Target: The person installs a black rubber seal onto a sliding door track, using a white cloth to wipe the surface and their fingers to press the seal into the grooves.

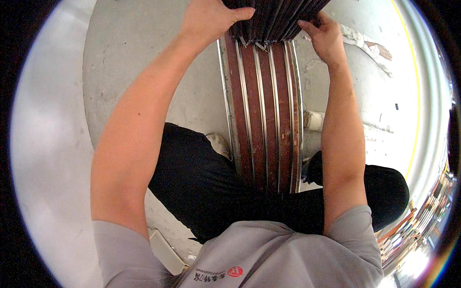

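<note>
A thick bundle of dark brown, long thin strips (273, 21) stands at the top edge of the view, its upper part cut off. Small silvery bits poke out along its lower end. My left hand (209, 20) holds the bundle's left side, with its thumb laid across the front. On the right side, my right hand (327, 39) grips it between thumb and fingers. Below the bundle runs a narrow reddish-brown bench (266, 120) with several bright metal rails along its length. The far fingers of my left hand are hidden.
My black-trousered legs (201, 182) are on either side of the bench's near end. Pale wrapped lengths (367, 48) lie on the grey floor (129, 53) to the right. Long stacked pieces (418, 225) fill the lower right. A pale flat box-like object (165, 252) sits at lower left.
</note>
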Demonstrator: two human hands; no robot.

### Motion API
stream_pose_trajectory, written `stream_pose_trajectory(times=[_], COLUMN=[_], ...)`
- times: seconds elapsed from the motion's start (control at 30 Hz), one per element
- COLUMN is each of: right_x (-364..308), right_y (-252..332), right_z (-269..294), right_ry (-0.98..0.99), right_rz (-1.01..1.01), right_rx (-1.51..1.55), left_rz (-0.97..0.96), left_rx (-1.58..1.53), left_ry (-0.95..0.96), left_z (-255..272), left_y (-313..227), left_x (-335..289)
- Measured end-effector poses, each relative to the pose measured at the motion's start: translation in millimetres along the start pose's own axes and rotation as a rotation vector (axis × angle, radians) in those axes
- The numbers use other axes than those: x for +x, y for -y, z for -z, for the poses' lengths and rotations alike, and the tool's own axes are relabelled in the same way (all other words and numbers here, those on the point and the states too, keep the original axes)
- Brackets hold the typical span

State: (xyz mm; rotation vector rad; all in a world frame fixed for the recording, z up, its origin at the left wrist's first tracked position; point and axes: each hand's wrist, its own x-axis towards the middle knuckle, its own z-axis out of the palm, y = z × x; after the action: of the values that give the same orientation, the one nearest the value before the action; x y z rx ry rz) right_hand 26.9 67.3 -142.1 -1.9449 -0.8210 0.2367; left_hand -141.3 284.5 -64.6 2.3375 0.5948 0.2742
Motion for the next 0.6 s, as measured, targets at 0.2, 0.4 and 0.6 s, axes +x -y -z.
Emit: stream_pose_trajectory(times=[0.2, 0.4, 0.6], right_x=[5.6, 7.6, 9.7], right_y=[9.7, 21.9, 20.1], right_z=[-1.0, 1.4, 1.0], right_ry=[0.009, 0.019, 0.015], right_rz=[-0.039, 0.002, -0.001], right_rx=[0.012, -0.001, -0.209], left_rz=[0.054, -0.077, -0.141], left_rx=[0.170, 0.099, 0.013], left_ry=[0.020, -0.037, -0.090], left_z=[-1.5, -6.8, -6.0], left_y=[1.2, 5.8, 31.6], left_x=[-1.8, -4.9, 3.0])
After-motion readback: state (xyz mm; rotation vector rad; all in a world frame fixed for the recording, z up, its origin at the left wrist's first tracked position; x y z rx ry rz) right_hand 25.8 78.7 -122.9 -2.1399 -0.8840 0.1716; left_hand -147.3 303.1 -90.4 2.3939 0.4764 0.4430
